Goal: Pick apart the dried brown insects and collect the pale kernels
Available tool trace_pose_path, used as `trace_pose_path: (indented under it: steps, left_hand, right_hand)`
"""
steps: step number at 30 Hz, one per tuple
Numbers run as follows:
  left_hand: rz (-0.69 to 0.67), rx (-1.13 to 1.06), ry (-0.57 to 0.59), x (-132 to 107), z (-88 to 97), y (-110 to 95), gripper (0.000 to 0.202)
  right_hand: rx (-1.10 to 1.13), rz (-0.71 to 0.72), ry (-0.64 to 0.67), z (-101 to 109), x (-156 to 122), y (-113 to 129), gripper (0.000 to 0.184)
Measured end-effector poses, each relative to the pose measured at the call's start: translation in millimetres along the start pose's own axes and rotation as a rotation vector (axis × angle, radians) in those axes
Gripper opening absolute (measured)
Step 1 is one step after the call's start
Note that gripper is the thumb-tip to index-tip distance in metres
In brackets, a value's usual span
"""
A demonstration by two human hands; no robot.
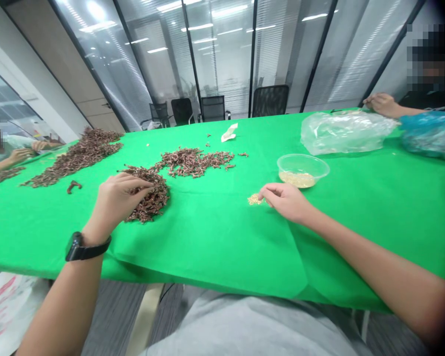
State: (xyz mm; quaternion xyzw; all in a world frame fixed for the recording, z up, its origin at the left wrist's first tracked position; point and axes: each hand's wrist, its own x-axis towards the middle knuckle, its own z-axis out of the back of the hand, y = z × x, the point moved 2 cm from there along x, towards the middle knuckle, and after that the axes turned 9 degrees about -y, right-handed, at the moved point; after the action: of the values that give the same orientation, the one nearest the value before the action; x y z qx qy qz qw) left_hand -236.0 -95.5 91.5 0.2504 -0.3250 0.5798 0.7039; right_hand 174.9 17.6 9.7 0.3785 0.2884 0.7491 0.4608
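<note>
My left hand point(114, 200), with a black watch on the wrist, rests on the near pile of dried red-brown pods point(153, 195), fingers curled and pinched into it. My right hand point(286, 200) lies on the green tablecloth point(215, 232) with its fingers drawn together beside a small heap of pale seeds point(254, 199). Just beyond that hand stands a clear plastic bowl point(302, 167) holding more pale seeds. A second spread of pods point(196, 161) lies further back in the middle.
A long pile of pods point(77, 155) runs along the far left, near another person's hands point(20, 154). A clear plastic bag point(346, 131) and a blue bag point(432, 133) lie at the right, by a second person's hand point(382, 104). Office chairs stand behind the table.
</note>
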Motion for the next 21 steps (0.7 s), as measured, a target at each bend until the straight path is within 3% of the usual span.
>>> trace_pose_path:
  steps: [21]
  left_hand:
    - [-0.045,0.309,-0.037,-1.8,-12.2,3.9,0.030]
  right_hand:
    - [-0.009,-0.001,0.011,0.7,-0.2,1.9,0.038]
